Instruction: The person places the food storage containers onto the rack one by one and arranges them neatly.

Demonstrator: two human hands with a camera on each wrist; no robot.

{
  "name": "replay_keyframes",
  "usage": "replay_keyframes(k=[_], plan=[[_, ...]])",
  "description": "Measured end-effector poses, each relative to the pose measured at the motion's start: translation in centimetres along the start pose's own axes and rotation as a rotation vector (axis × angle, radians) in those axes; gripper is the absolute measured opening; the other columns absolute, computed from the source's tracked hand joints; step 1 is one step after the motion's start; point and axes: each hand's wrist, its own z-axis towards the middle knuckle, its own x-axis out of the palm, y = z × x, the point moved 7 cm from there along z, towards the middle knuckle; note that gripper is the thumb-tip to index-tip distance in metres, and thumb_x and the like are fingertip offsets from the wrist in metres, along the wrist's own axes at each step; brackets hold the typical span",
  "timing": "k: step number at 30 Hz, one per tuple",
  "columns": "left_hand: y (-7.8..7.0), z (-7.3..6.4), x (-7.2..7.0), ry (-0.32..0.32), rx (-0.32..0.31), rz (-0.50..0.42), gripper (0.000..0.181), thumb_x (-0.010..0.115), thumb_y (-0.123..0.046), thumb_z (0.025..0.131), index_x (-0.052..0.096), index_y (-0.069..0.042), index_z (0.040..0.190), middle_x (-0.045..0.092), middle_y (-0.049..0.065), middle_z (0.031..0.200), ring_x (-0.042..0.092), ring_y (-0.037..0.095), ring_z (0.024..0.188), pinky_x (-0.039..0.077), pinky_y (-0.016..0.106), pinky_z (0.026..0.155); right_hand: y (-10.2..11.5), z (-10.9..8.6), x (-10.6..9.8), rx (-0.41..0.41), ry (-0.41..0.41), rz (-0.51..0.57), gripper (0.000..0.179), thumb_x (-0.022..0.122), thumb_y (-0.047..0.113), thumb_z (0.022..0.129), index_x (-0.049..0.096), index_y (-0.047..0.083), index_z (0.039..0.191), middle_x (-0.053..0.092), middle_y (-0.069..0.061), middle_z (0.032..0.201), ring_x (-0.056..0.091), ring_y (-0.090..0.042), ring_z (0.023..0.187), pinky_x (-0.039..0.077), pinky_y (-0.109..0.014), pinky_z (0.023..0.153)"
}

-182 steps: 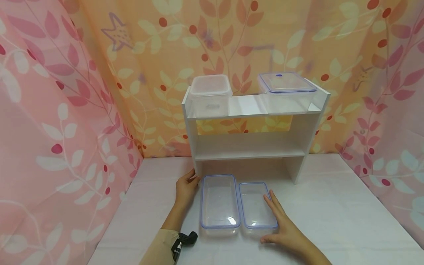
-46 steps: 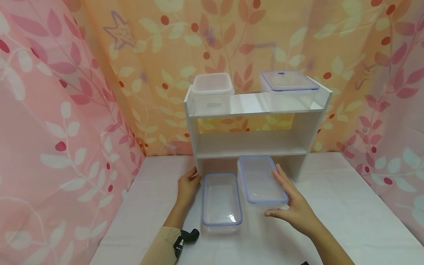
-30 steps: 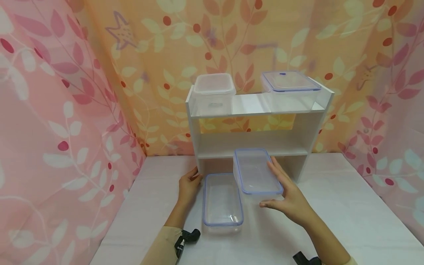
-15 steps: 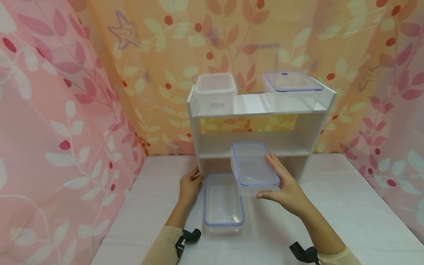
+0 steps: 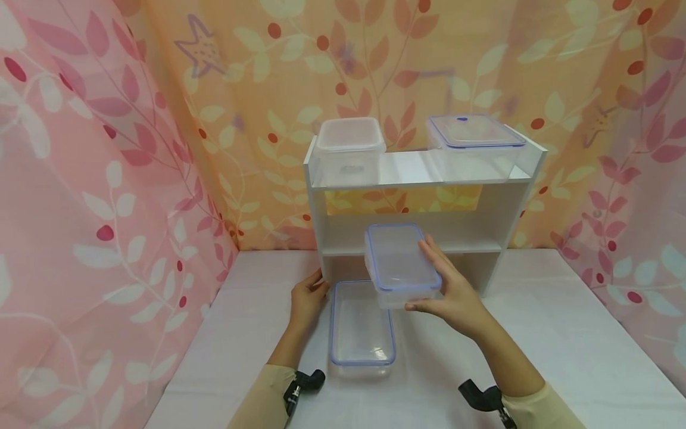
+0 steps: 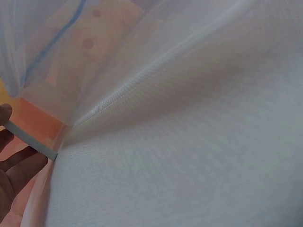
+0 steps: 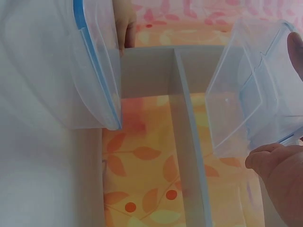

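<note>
My right hand (image 5: 455,301) holds a clear plastic food container (image 5: 404,256) with a blue-edged top, fingers along its right side and thumb at its near end. Raised off the table, the container overlaps the front of the middle shelf in the head view. In the right wrist view, the right hand (image 7: 284,172) has thumb and fingers around the container (image 7: 236,104). My left hand (image 5: 306,304) grips the lower left side panel of the white shelf unit (image 5: 316,226). In the left wrist view, its fingers (image 6: 28,168) pinch the panel edge (image 6: 31,141).
A larger blue-edged container (image 5: 361,336) stands on the white-covered table (image 5: 563,345), just before the shelf unit. On the top shelf are a white-lidded container (image 5: 351,152) at left and a blue-edged one (image 5: 477,149) at right. Patterned curtains (image 5: 107,208) enclose the table.
The smaller container, first standing on the table beside the larger one, has been lifted by my right hand and moved forward, up and lately leftward. My left hand keeps its grip on the panel.
</note>
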Motion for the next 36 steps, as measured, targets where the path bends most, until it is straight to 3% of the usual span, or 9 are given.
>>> replay_keyframes(k=[6,9,16,18,26,36], plan=[[0.1,0.0,0.0,0.01,-0.005,-0.014,0.044,0.072,-0.007,0.095,0.065,-0.01,0.138,0.066,0.011,0.137,0.072,0.028,0.111,0.061,0.029,0.081,0.4,1.1,0.7,-0.004,0.004,-0.022,0.117,0.096,0.016,0.07,0.026,0.018,0.164,0.007,0.001,0.173,0.008,-0.032,0.158,0.033,-0.007,0.106],[0.0,0.0,0.0,0.012,-0.004,-0.009,0.044,0.072,-0.007,0.095,0.065,-0.011,0.138,0.067,0.01,0.136,0.072,0.025,0.11,0.06,0.025,0.079,0.5,1.6,0.9,-0.007,0.007,-0.048,0.116,0.096,0.017,0.071,0.026,0.017,0.164,0.007,0.0,0.173,0.01,-0.034,0.158,0.033,-0.01,0.107],[-0.2,-0.1,0.0,0.004,-0.018,0.003,0.044,0.072,-0.008,0.095,0.064,-0.009,0.138,0.067,0.011,0.136,0.072,0.025,0.109,0.061,0.028,0.08,0.1,2.8,1.6,0.016,0.02,-0.027,0.116,0.095,0.019,0.072,0.025,0.02,0.164,0.005,0.005,0.173,0.004,-0.03,0.159,0.031,-0.051,0.118],[-0.3,-0.2,0.0,0.001,-0.019,0.001,0.044,0.072,-0.008,0.095,0.064,-0.008,0.138,0.067,0.012,0.136,0.072,0.026,0.109,0.061,0.028,0.08,0.1,3.1,1.9,0.021,0.022,-0.013,0.117,0.096,0.019,0.071,0.025,0.019,0.164,0.005,0.005,0.173,0.002,-0.028,0.159,0.028,-0.056,0.119],[-0.1,-0.2,-0.1,-0.006,-0.023,-0.002,0.044,0.073,-0.007,0.094,0.065,-0.009,0.137,0.068,0.012,0.133,0.073,0.025,0.108,0.061,0.027,0.078,-0.1,4.1,2.6,0.034,0.011,0.0,0.118,0.097,0.021,0.07,0.025,0.018,0.164,0.006,0.004,0.173,0.001,-0.024,0.159,0.017,-0.057,0.124],[0.1,-0.1,-0.2,-0.004,-0.015,-0.004,0.044,0.075,-0.01,0.093,0.066,-0.011,0.137,0.069,0.01,0.132,0.073,0.024,0.107,0.061,0.026,0.078,-0.7,5.5,3.5,0.048,0.003,-0.013,0.118,0.096,0.027,0.071,0.025,0.02,0.164,0.006,-0.002,0.173,0.002,-0.025,0.159,0.016,-0.056,0.125]])
